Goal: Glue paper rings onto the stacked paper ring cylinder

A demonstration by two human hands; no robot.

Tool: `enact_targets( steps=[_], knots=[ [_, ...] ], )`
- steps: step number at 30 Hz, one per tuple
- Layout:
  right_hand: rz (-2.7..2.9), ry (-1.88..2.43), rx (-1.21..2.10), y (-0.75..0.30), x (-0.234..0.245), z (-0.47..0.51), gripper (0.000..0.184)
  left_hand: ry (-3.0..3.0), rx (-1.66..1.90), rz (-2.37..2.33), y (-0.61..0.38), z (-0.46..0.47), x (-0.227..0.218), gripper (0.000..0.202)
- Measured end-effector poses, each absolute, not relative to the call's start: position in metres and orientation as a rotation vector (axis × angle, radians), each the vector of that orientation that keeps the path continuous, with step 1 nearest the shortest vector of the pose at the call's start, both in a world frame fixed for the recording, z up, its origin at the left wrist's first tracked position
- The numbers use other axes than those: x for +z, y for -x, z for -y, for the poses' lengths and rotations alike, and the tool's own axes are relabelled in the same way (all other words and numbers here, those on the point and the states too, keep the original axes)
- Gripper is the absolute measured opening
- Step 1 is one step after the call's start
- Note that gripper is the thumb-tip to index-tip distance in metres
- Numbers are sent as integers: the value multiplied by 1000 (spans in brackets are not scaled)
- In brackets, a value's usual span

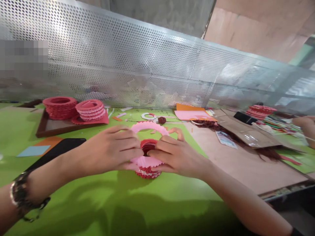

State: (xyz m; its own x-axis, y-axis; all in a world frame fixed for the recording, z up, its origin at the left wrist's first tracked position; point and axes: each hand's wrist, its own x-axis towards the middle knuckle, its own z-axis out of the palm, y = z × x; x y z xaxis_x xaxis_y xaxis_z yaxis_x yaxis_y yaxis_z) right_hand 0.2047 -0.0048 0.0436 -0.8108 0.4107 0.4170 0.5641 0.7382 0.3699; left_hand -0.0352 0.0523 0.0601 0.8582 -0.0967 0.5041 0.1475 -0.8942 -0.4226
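Observation:
Both hands meet over a pink pleated paper ring (pixel 149 127) on the green table. My left hand (pixel 112 149) comes in from the left, its fingers closed on the ring's near edge. Opposite it, my right hand (pixel 174 154) pinches the same edge. Between the fingertips sits a smaller red pleated piece (pixel 148 145), and more red pleats (pixel 147 173) show under the hands. A watch is on my left wrist (pixel 21 193).
Stacks of red and pink paper rings (pixel 73 109) rest on a brown tray (pixel 49 126) at the back left. A dark phone (pixel 59 149) lies left. Coloured paper sheets (pixel 192 113), cardboard (pixel 246 157) and scraps lie to the right. A perforated metal screen (pixel 157 72) closes the back. Another person's hand (pixel 305 126) is at far right.

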Motion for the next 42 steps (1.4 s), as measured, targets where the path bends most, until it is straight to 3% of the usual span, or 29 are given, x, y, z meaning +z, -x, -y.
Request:
enact_targets(
  steps=[7, 13, 19, 27, 33, 38, 42],
  knots=[
    [2620, 768, -473, -203, 45, 7, 60, 2691, -735, 21, 35, -50, 58, 55],
    [2609, 735, -578, -202, 45, 6, 57, 2708, -740, 64, 32, -53, 49, 55],
    [2586, 818, -616, -201, 43, 7, 51, 2698, -711, 160, 33, -53, 46, 40],
    [2604, 817, -574, -202, 42, 8, 53, 2652, -752, 132, 33, -53, 47, 47],
    [2612, 709, -504, -210, 45, 12, 38, 2776, -701, -56, 37, -47, 62, 44],
    [2612, 753, -639, -205, 41, 10, 45, 2730, -777, -14, 30, -47, 58, 48],
    [2590, 718, -539, -201, 41, 7, 52, 2781, -785, 58, 29, -47, 53, 49]
  ],
)
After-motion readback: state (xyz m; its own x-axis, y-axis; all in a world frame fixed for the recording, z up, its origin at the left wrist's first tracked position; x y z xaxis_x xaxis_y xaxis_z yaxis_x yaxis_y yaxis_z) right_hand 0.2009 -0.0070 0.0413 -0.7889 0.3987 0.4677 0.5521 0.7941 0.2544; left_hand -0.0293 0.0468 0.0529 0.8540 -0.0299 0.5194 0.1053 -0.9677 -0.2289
